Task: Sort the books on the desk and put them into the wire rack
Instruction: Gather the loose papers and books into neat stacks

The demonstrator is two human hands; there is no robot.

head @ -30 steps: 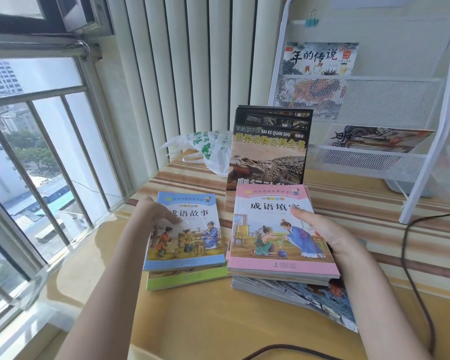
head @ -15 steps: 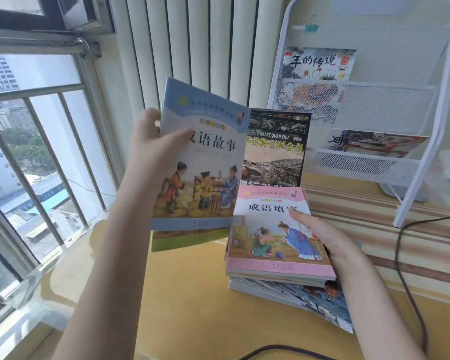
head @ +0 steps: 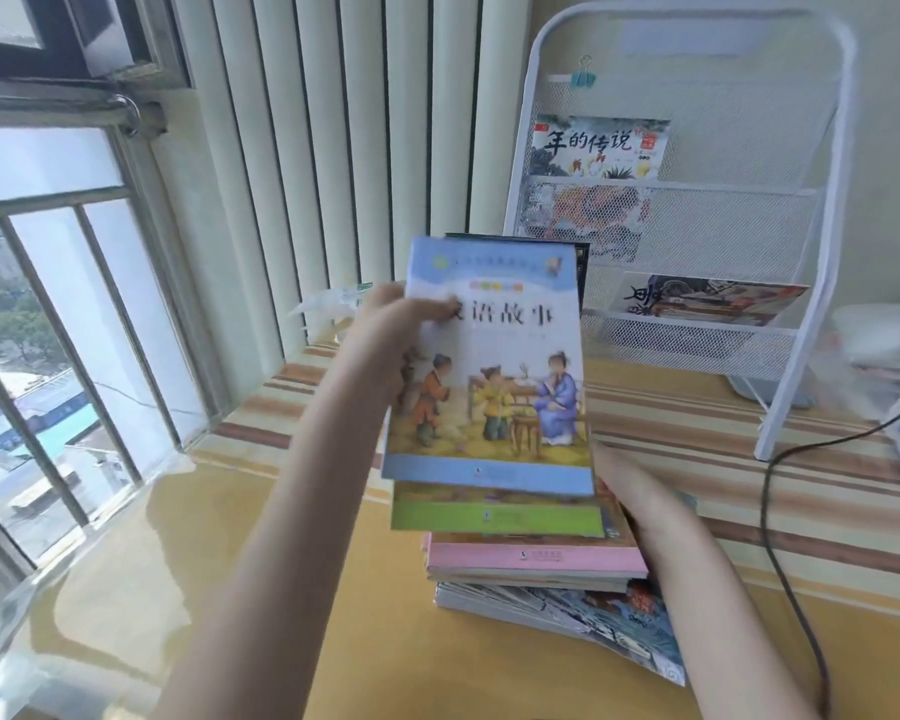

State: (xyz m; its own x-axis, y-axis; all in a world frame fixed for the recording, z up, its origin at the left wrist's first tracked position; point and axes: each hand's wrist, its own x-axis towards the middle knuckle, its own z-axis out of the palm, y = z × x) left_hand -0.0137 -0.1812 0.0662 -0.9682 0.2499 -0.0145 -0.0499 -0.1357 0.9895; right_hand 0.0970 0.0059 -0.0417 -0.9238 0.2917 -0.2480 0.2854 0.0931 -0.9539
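Above pink stack (head: 536, 558), blue book (head: 489, 376) upright, long axis vertical.

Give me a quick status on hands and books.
Left hand grips blue book over the stack. Right hand steadies stack. Wire rack path unobstructed.

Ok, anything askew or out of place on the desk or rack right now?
Two things. The stack on the desk is fanned: its bottom books splay out toward the near right corner, not squared up. In the rack, the lower-shelf book lies tilted rather than upright like the top-shelf book. No damage visible.
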